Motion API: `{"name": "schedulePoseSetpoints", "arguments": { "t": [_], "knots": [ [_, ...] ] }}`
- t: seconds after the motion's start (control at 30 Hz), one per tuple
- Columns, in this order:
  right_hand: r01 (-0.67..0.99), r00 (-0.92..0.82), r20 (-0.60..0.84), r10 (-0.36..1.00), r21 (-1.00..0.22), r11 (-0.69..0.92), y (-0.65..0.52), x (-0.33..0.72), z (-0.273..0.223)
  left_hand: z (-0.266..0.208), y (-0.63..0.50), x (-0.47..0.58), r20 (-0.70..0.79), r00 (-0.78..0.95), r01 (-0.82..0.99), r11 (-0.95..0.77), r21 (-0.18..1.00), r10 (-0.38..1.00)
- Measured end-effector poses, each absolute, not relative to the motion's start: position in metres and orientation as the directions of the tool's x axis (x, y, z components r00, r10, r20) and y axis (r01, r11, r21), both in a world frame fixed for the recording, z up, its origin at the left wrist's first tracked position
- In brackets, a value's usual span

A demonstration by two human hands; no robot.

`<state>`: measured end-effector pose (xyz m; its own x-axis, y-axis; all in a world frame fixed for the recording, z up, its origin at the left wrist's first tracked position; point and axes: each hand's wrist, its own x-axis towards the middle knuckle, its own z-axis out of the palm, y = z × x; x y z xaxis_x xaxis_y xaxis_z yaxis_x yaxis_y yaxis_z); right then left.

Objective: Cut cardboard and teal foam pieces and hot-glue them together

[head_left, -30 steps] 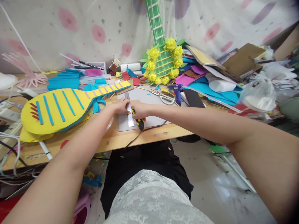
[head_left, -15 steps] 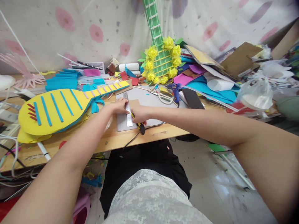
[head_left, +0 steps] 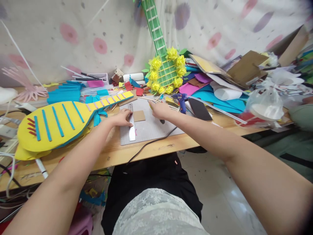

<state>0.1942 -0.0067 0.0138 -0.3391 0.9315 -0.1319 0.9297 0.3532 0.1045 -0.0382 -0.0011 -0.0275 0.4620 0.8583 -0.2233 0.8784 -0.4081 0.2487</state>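
Note:
My left hand (head_left: 123,117) has its fingertips and thumb on a metal ruler (head_left: 132,133), which lies on a grey cutting mat (head_left: 151,132). A small square of brown cardboard (head_left: 139,116) touches the ruler's right edge. To the right of the cardboard, my right hand (head_left: 160,110) is closed around a utility knife (head_left: 162,121). Only the knife's black end and a bit of yellow show; the blade cannot be made out.
A yellow and blue paper instrument (head_left: 55,122) lies at left. Behind the mat stands a green guitar (head_left: 168,73) ringed with yellow flowers. A blue glue gun (head_left: 181,101), a dark phone-like slab (head_left: 199,109) and paper piles sit at right. A black cable (head_left: 146,145) crosses the front.
My right hand with the utility knife has moved from the ruler's edge to the right, uncovering the cardboard square. My left hand stays on the ruler. The scissors are now mostly hidden.

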Motion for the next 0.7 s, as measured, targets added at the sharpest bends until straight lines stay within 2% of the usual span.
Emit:
{"name": "schedulePoseSetpoints", "arguments": {
  "t": [0.1,0.37,0.43,0.57,0.7],
  "knots": [
    [0.911,-0.364,-0.073,0.928,0.178,0.371,0.0,0.199,-0.007,-0.029,-0.008,-0.04,-0.169,0.45,0.874,-0.393,0.286,0.877],
    [0.87,-0.476,0.018,0.879,0.154,0.468,0.002,0.199,-0.016,-0.041,-0.021,-0.028,-0.042,0.312,0.92,-0.291,0.263,0.949],
    [0.838,-0.542,0.044,0.839,0.105,0.536,0.004,0.193,-0.018,-0.038,-0.022,-0.027,-0.04,0.291,0.921,-0.269,0.282,0.956],
    [0.722,-0.686,0.037,0.727,-0.084,0.686,0.008,0.174,-0.027,-0.032,-0.025,-0.031,-0.055,0.277,0.914,-0.245,0.324,0.959],
    [0.689,-0.713,0.008,0.701,-0.17,0.704,0.009,0.161,-0.035,-0.032,-0.029,-0.039,-0.037,0.241,0.926,-0.219,0.309,0.97]
  ]
}}
